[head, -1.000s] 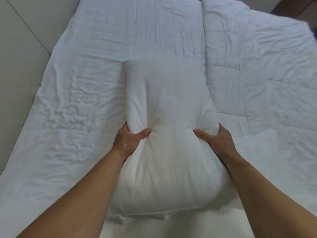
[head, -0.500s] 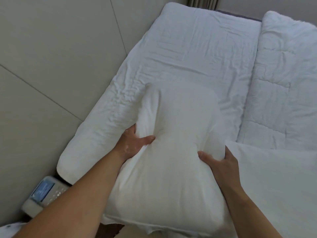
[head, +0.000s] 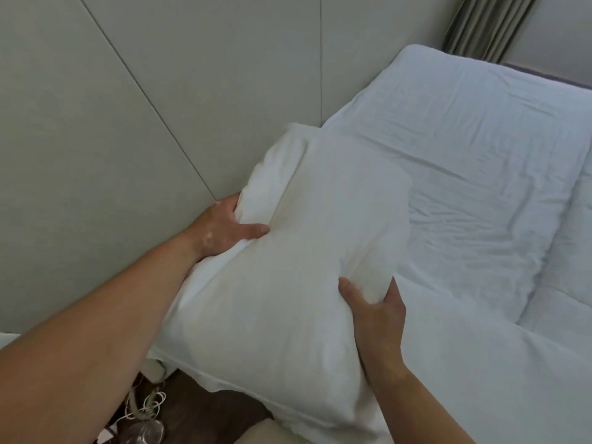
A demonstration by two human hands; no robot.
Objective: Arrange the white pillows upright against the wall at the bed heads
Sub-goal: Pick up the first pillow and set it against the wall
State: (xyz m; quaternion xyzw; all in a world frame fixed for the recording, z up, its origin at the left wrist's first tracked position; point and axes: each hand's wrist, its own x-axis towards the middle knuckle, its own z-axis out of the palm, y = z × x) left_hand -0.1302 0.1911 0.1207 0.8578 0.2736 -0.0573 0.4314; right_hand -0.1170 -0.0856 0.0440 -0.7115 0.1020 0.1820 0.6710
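I hold one white pillow point(head: 304, 257) with both hands. It lies tilted along the head end of the bed point(head: 448, 149), its left long edge close to the panelled wall point(head: 128, 123). My left hand point(head: 229, 227) grips that left edge, fingers tucked between pillow and wall. On the right edge, my right hand point(head: 376, 310) pinches the cover with thumb on top. A second white pillow point(head: 499, 373) lies at lower right beside my right forearm.
A folded white duvet point(head: 573, 267) lies along the right side of the bed. A curtain point(head: 487, 24) hangs at the far corner. Below the pillow, at lower left, a dark nightstand point(head: 198, 408) carries a coiled white cord point(head: 150, 406).
Both hands have carried the pillow left, from the middle of the bed to the wall. The view has swung left with it, so the wall now fills the left half.
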